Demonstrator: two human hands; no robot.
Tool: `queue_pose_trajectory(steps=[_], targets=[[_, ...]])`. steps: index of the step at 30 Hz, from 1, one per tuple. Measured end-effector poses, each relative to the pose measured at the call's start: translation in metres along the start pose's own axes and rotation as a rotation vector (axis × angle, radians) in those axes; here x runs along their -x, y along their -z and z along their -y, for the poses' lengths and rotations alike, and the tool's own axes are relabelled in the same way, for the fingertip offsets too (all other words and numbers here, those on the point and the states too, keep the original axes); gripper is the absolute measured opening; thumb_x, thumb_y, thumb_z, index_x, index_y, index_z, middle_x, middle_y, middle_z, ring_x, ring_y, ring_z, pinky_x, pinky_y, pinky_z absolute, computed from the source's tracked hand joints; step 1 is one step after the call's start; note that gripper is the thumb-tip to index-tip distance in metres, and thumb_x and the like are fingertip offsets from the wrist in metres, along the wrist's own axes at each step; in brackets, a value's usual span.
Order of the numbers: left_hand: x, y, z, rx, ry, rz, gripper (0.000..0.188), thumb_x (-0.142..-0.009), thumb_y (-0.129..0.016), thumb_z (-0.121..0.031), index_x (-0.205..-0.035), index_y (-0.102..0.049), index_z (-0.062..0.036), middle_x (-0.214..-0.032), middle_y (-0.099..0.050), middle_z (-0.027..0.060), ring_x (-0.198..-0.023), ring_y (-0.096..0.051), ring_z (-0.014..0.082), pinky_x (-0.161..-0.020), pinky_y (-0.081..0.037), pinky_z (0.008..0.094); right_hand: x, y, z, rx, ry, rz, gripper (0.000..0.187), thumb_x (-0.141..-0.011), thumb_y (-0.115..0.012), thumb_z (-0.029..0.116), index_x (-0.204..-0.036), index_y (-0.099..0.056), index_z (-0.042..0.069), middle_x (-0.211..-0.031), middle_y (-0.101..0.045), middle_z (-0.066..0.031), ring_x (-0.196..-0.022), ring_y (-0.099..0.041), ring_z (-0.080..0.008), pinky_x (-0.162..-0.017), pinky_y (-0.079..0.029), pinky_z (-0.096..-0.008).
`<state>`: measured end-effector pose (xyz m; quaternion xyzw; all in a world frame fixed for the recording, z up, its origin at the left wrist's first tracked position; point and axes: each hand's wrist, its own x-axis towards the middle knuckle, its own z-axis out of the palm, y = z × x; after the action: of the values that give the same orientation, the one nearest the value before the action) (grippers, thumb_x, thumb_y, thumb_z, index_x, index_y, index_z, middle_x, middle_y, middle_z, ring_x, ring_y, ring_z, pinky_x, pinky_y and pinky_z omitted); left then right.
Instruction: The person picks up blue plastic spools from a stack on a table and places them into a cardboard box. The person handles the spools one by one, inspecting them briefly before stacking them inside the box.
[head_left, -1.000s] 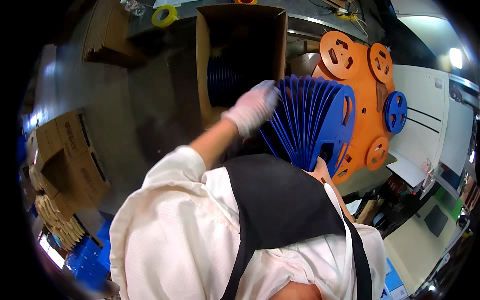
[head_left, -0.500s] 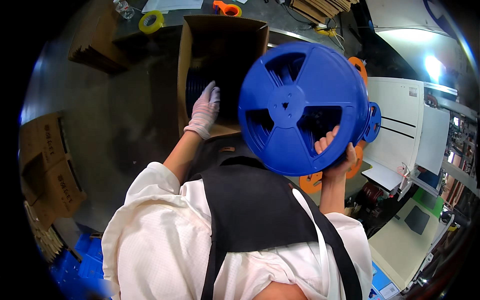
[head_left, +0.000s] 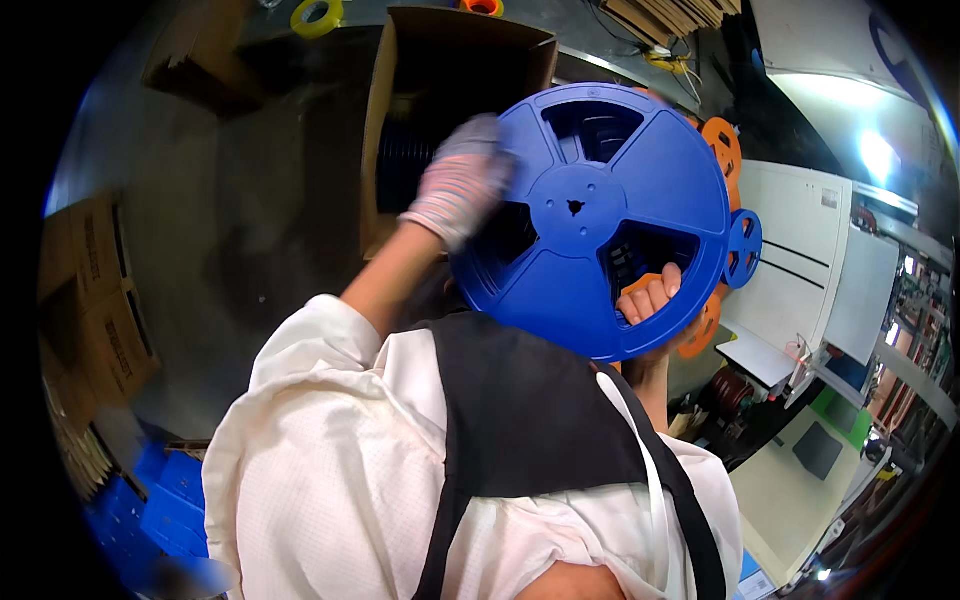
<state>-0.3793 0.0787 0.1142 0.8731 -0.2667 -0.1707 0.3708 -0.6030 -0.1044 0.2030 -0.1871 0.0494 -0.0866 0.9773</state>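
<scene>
A stack of large blue plastic reels (head_left: 555, 300) is tilted up in front of my chest, its spoked round face toward me. My bare right hand (head_left: 650, 296) grips it at the lower right, fingers hooked through a cutout over the rim. At the reels' upper left edge is my left hand (head_left: 462, 185), in a striped glove; its fingers are smeared by motion, so I cannot tell whether they grip. Behind it stands an open cardboard box (head_left: 372, 160), with ribbed dark blue reel edges (head_left: 402, 160) inside along its left wall. The reels hide the box's right side.
Orange reels (head_left: 722, 150) and a smaller blue reel (head_left: 743, 248) lie beyond the stack at right. Yellow tape (head_left: 334, 14) sits on the far bench. Flattened cartons (head_left: 100, 290) and blue bins (head_left: 180, 500) are at left, a white machine cabinet (head_left: 790, 230) at right.
My left hand has moved out of the box, rightward to the edge of the blue reels. The reel stack has turned more face-on, still held by my right hand.
</scene>
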Motion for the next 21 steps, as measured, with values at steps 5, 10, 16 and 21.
queue_pose_trajectory(steps=[5,10,16,21], targets=[[0.038,0.017,0.051,-0.135,-0.441,0.027,0.061,-0.087,-0.056,-0.031,-0.139,-0.042,-0.0030,-0.144,-0.040,0.0194,-0.137,-0.032,0.0384,-0.114,-0.025,0.0467,0.001,-0.001,0.015,0.043,0.137,-0.192,0.038,-0.085,-0.067,0.039,-0.091,-0.041,0.012,-0.066,-0.034,0.0045,-0.058,-0.031,-0.0098,-0.059,-0.029,-0.0273],[0.057,0.027,0.009,-0.137,-0.714,0.330,0.059,-0.074,-0.070,-0.024,-0.127,-0.052,-0.0064,-0.126,-0.054,0.0162,-0.127,-0.045,0.0354,-0.111,-0.031,0.0492,-0.012,0.008,0.018,-0.098,0.149,-0.184,0.038,-0.087,-0.063,0.041,-0.088,-0.038,0.013,-0.071,-0.032,0.0034,-0.064,-0.032,-0.0101,-0.065,-0.029,-0.0293],[0.060,0.024,0.013,-0.183,-0.734,0.418,0.042,-0.080,-0.063,-0.012,-0.120,-0.054,-0.0044,-0.118,-0.058,0.0164,-0.111,-0.057,0.0360,-0.085,-0.054,0.0385,-0.005,0.023,0.038,0.121,0.097,-0.228,0.055,-0.092,-0.058,0.042,-0.126,-0.048,0.000,-0.115,-0.060,-0.0167,-0.105,-0.059,-0.0282,-0.092,-0.048,-0.0432],[0.079,0.050,0.023,0.075,-0.385,0.416,0.033,-0.088,-0.054,-0.001,-0.121,-0.055,-0.0057,-0.120,-0.061,0.0150,-0.097,-0.066,0.0320,-0.081,-0.054,0.0369,-0.003,0.003,0.037,0.260,0.060,-0.483,0.051,-0.093,-0.057,0.037,-0.126,-0.049,-0.001,-0.115,-0.062,-0.0144,-0.102,-0.062,-0.0283,-0.092,-0.049,-0.0429]])
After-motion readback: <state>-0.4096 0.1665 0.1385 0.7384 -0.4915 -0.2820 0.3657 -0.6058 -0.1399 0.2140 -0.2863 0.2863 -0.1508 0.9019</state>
